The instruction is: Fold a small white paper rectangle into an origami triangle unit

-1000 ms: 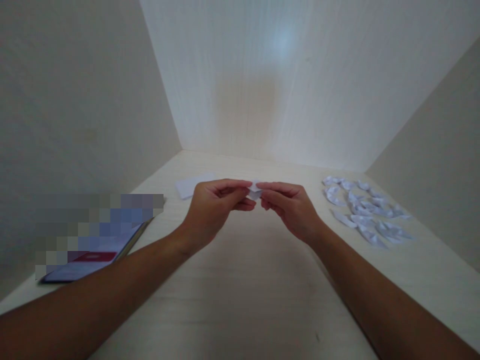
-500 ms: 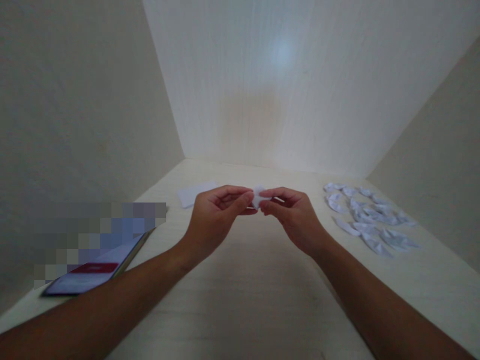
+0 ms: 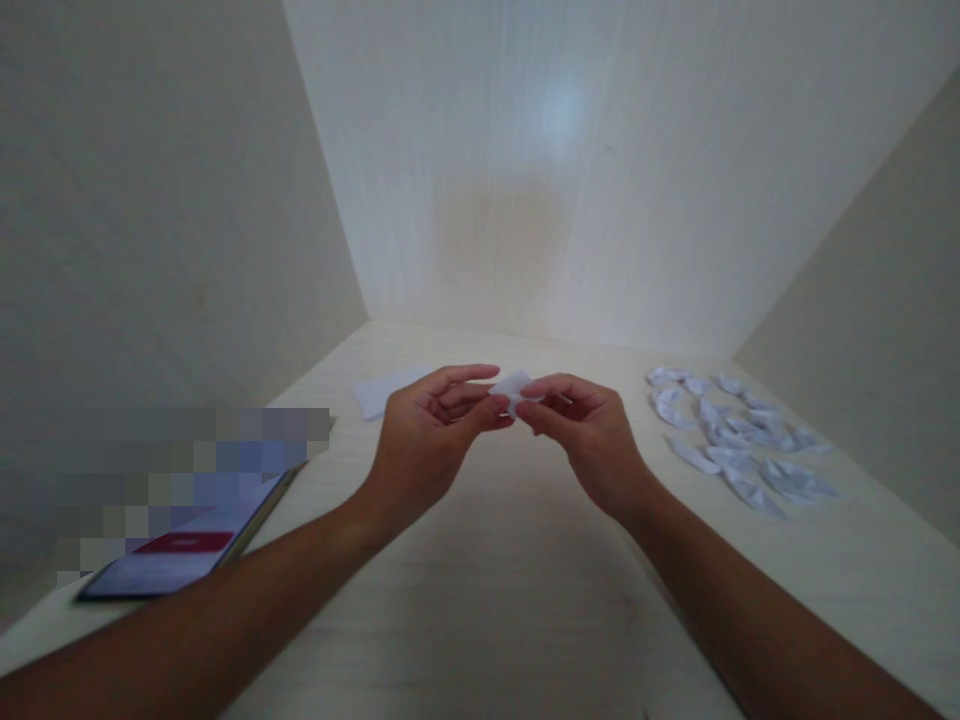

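A small folded piece of white paper (image 3: 513,382) is held up between my two hands above the middle of the table. My left hand (image 3: 439,415) pinches its left side with the thumb and some fingers, while the index finger is lifted off and stretched out. On the right side, my right hand (image 3: 589,415) grips the paper between thumb and index finger. The fingers cover part of the paper, so its exact folds are hidden. Behind my left hand lies a flat white sheet or stack of paper (image 3: 375,394), partly covered by that hand.
Several folded white paper pieces (image 3: 731,425) lie in a group at the right of the pale table (image 3: 480,600). A tablet-like device (image 3: 172,560), its screen partly blurred out, stands at the left. Walls (image 3: 495,150) enclose the back and both sides.
My left index finger has lifted off the paper and straightened. More of the paper's upper surface now shows between my hands. The other things on the table have stayed put.
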Demonstrator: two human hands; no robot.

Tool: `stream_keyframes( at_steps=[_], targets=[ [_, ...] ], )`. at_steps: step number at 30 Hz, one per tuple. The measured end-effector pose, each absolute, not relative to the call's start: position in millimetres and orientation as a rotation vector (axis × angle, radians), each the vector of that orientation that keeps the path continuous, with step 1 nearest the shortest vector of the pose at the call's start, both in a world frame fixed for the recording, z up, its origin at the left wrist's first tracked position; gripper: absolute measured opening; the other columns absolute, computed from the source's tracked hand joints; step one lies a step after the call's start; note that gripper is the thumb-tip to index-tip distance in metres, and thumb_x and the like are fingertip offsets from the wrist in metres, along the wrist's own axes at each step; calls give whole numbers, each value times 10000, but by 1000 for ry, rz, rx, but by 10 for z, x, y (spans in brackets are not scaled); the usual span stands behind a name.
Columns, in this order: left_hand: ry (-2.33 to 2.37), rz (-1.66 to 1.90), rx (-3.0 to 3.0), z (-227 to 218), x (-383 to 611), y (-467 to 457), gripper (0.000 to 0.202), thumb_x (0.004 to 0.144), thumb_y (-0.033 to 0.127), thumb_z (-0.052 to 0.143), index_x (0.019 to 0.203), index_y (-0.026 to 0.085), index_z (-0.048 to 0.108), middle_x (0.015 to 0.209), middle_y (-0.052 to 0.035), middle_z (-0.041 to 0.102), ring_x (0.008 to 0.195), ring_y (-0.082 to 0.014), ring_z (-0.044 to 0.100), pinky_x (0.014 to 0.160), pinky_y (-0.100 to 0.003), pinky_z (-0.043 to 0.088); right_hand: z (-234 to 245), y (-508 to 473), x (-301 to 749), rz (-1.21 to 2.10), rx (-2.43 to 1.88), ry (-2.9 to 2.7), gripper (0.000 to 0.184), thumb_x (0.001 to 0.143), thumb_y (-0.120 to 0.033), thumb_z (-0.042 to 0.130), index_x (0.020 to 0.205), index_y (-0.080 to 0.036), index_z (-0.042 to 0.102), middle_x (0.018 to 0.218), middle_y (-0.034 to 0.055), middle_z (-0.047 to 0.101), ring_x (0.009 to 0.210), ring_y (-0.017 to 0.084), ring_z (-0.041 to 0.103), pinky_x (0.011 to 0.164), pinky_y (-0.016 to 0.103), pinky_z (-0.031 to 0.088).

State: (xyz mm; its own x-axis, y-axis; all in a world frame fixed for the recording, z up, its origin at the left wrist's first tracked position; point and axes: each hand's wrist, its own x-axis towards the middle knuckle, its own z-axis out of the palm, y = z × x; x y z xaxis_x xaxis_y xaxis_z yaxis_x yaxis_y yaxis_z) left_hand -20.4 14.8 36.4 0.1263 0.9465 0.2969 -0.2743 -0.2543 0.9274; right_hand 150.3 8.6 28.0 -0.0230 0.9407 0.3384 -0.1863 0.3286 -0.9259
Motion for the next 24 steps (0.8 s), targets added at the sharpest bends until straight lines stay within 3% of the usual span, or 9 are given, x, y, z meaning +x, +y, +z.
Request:
stream_keyframes(
  at_steps=[4,10,24],
  targets=[
    [808,1385,1282,396,-199,116,370,759,255,884,1077,149,727,911,-71,822,810,-208,794,845,-361,664,294,61,1451,1044,-794,-1189,224,722,-254,897,807,-216,693,725,-29,707,663,114,630,631,257,495],
    [863,1393,1297,417,-198,102,342,756,264,874,1055,169,737,866,-66,818,798,-232,798,837,-381,659,301,54,1421,1075,-806,-1151,413,694,-269,909,1003,-244,636,843,-18,744,752,154,686,712,307,548],
    [850,1384,1279,418,-202,98,322,755,246,867,1041,166,744,842,-50,814,790,-217,791,795,-359,671,305,47,1402,1058,-834,-1123,388,680,-248,902,986,-223,664,852,-1,755,752,154,691,716,304,545]
  ],
)
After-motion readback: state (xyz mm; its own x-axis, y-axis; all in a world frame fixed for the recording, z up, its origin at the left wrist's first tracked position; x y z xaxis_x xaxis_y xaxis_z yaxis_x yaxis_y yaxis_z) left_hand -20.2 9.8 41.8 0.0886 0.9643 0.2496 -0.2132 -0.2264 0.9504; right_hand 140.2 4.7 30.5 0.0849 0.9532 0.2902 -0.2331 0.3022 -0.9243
